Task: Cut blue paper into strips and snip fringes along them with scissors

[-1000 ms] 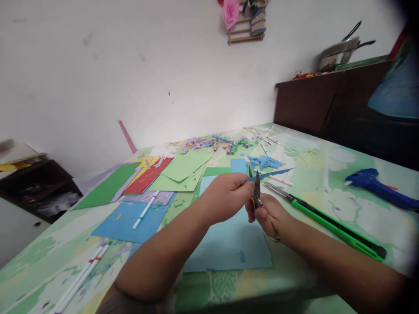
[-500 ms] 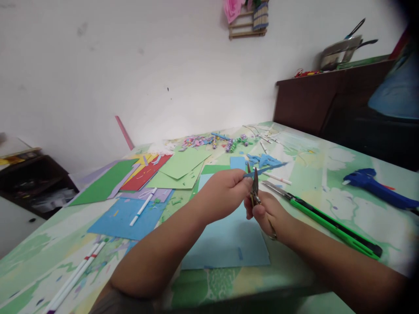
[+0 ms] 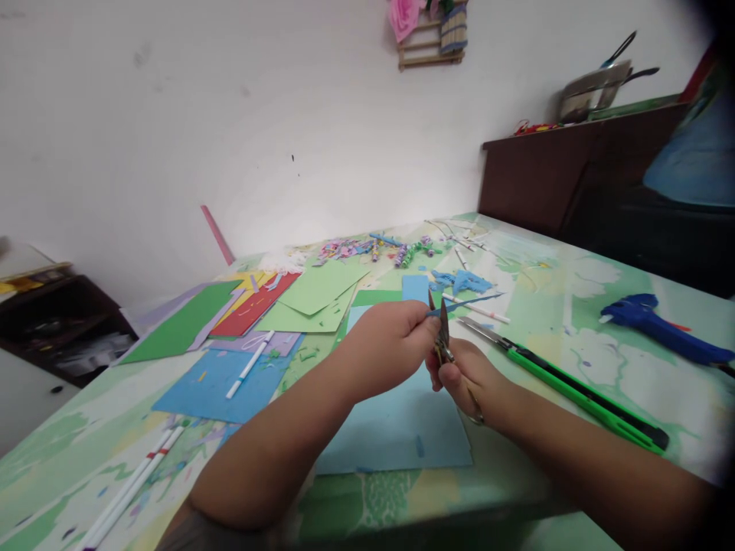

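My left hand pinches one end of a narrow blue paper strip, whose free part points to the right. Closed around the handles of a pair of scissors is my right hand. The scissor blades point up and stand slightly apart, with the strip crossing between them. Both hands are close together above a light blue sheet of paper. Behind the blades lie crumpled blue paper scraps and a white marker.
A green box cutter with its blade out lies right of my hands, and a blue glue gun beyond it. Coloured sheets, including a blue sheet and a red sheet, spread leftward. Markers lie near the left front.
The strip's free part looks thinner and slightly lower than before. My hands and the scissors stay almost in place, and the whole view has shifted a little.
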A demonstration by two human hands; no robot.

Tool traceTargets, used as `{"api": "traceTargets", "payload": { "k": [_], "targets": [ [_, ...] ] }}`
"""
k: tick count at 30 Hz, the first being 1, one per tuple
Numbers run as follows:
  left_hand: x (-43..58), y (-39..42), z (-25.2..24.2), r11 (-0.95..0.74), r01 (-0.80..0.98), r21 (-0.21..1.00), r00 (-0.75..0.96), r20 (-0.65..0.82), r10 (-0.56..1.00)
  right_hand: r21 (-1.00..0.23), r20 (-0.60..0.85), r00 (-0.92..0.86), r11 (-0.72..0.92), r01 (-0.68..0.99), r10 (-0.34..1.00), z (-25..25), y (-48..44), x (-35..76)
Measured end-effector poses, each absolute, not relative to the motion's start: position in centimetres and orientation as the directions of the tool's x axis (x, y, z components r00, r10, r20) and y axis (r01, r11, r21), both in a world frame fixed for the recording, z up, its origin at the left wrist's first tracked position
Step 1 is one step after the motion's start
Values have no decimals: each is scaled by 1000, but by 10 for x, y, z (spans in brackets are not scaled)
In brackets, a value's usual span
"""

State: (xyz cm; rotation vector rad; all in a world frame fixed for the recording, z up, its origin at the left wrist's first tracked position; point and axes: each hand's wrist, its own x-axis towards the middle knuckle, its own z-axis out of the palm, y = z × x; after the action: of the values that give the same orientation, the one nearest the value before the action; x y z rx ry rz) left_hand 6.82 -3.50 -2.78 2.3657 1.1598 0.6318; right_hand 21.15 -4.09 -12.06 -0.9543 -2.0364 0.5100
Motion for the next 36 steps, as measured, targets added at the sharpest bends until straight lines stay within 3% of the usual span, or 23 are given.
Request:
{"api": "traceTargets", "payload": {
  "k": [5,10,14,18,23,36],
  "targets": [
    [69,-35,-24,-474,513,716,559,140,817,-637,503,-372,626,450,780,-122,-42,213],
    [71,-36,-24,-253,370,894,545,11,838,-633,514,-362,628,452,778,-122,-41,214],
    [73,-33,-27,-114,292,950,552,-70,831,-632,508,-312,593,499,803,-119,-42,213],
    [73,-29,-31,-245,295,923,567,37,823,-602,536,-276,591,537,798,-114,-43,213],
    [72,-26,-32,-429,408,806,530,174,830,-511,532,-241,535,673,812,-108,-41,218],
    [69,-15,-40,-521,494,696,517,247,820,-376,400,-222,380,845,889,-102,-39,222]
  ]
}}
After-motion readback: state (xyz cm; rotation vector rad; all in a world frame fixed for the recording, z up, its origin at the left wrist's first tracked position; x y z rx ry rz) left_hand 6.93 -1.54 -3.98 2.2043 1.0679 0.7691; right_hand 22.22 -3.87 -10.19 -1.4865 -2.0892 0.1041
